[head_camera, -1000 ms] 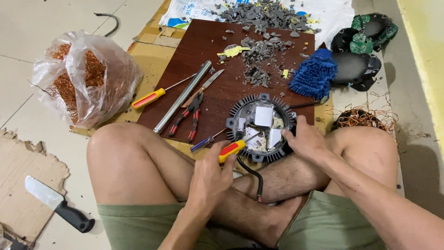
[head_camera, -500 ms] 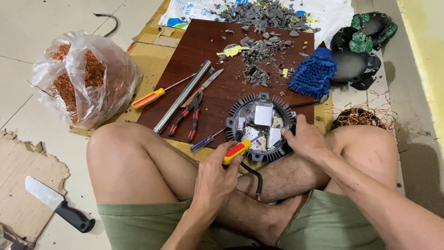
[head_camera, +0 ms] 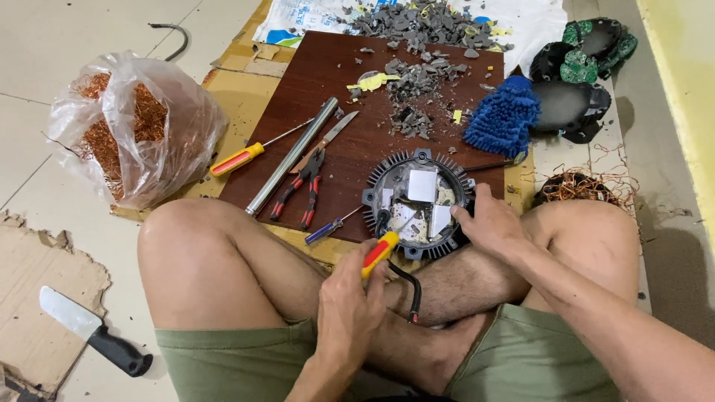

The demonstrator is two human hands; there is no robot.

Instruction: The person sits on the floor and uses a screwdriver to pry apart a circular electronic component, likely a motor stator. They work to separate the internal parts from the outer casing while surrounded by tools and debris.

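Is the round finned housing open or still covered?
Open: the round finned housing shows white blocks and circuit board inside, no cover on top.

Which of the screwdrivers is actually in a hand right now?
The red-and-yellow-handled screwdriver in the left hand, over the round finned housing. The matching one and the blue-handled one lie untouched on the board.

A clear plastic bag of copper wire (head_camera: 130, 126) sits left of the dark wooden board (head_camera: 313, 82), on which lie a metal pipe (head_camera: 292, 156), red-handled pliers (head_camera: 302, 186) and grey rubble (head_camera: 417, 82), with a blue mitt (head_camera: 503, 115) at its right edge and a cleaver (head_camera: 89, 331) on torn cardboard (head_camera: 30, 260).
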